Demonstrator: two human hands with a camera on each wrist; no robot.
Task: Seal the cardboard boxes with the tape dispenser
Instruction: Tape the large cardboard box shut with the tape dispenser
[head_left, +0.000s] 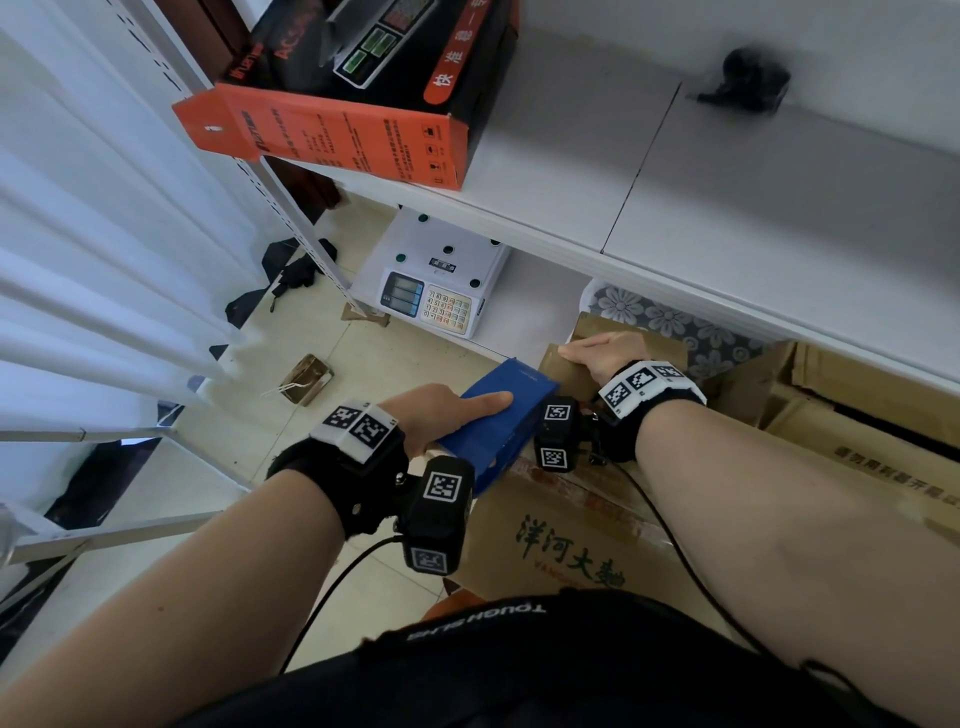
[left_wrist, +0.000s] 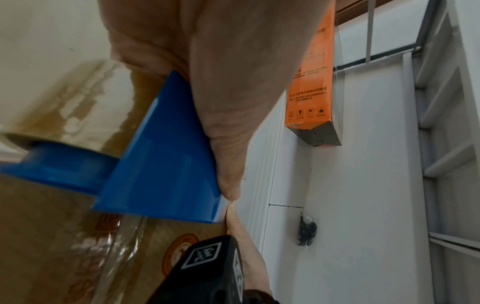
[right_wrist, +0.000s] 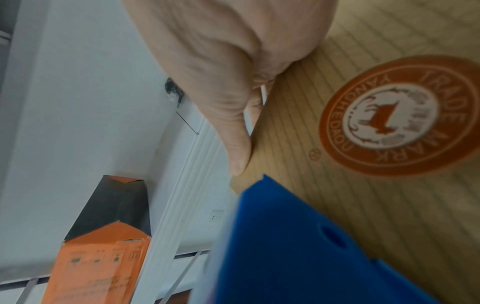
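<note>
While both hands work box top: one printed cardboard box (head_left: 561, 551) at knees, several more stacked right, count unclear. One blue tape dispenser (head_left: 493, 415) on its top, long axis running away toward far edge. Left hand (head_left: 441, 415) nearer, gripping dispenser. Right hand (head_left: 608, 353) beyond, pinching far flap edge.

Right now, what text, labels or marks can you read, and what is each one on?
"TRADE MARK" and "YANGHEDAQU", ringing a "1": orange seal on the cardboard box.
"洋河大麴": green print on that box's side.
"快准稳": orange and black box on the shelf; its fine print is too small.
"TOUGH", upside down: black clothing.
Scale keypad: unreadable.
</note>
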